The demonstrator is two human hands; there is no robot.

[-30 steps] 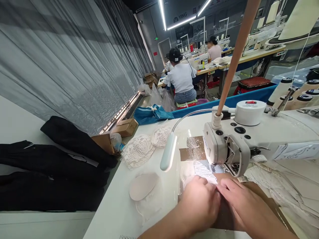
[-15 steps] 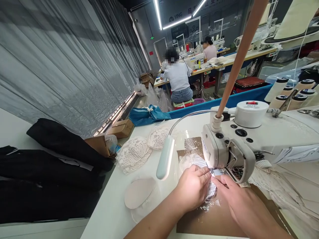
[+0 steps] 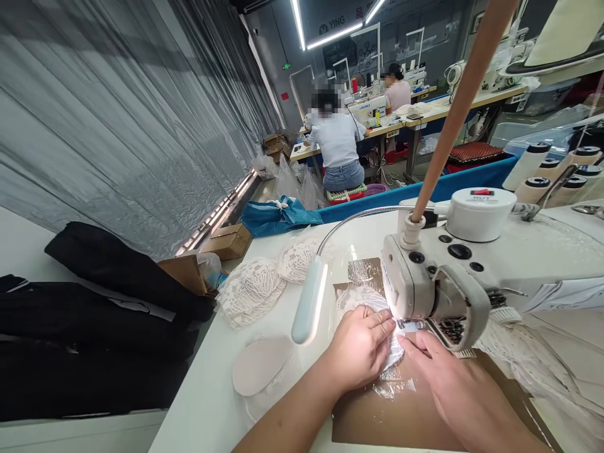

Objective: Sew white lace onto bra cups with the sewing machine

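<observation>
A white lace bra cup [image 3: 359, 298] lies under the needle end of a white sewing machine [image 3: 409, 277]. My left hand [image 3: 362, 345] is closed over the cup, its fingers bunched together and gripping the lace close to the presser foot. Just right of it, my right hand [image 3: 441, 365] pinches the cup's near edge between thumb and forefinger. The fingers cover much of the lace, and the needle point is hard to make out. Brown sheeting [image 3: 372, 418] covers the bed below both hands.
Left of the machine are more lace cups [image 3: 252, 290], a plain beige cup [image 3: 261, 366] and a lamp [image 3: 309, 302] on a bendable neck. White lace trim [image 3: 523, 346] lies to the right. Thread cones [image 3: 531, 173] stand behind, and a wooden rod [image 3: 455, 119] rises from the machine. Two people sit farther back.
My left hand has shifted slightly left with the lace, whose lower end has turned a little under my fingers. My right hand keeps nearly the same place. The view has moved slightly.
</observation>
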